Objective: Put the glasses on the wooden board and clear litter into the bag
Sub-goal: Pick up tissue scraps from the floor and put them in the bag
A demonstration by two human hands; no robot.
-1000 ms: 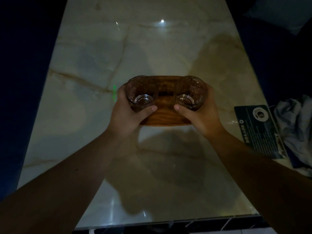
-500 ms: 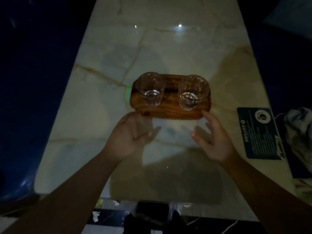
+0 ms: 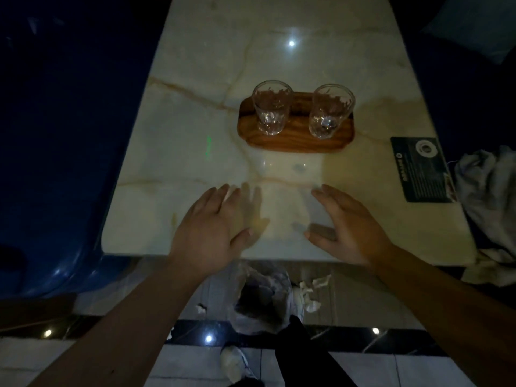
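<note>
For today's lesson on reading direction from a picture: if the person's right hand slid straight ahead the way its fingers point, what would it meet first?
Probably the wooden board, near its right end below the right glass. The right hand points forward and slightly left over bare table; its height above the surface is unclear.

Your left hand (image 3: 208, 233) shows smeared fingers, so you cannot tell whether they touch the table (image 3: 178, 163). The bag (image 3: 261, 300) on the floor is partly hidden behind the table edge, and its dark contents are unreadable. The card (image 3: 418, 169) print is too small to read, and the cloth (image 3: 491, 202) runs off the right edge.
</note>
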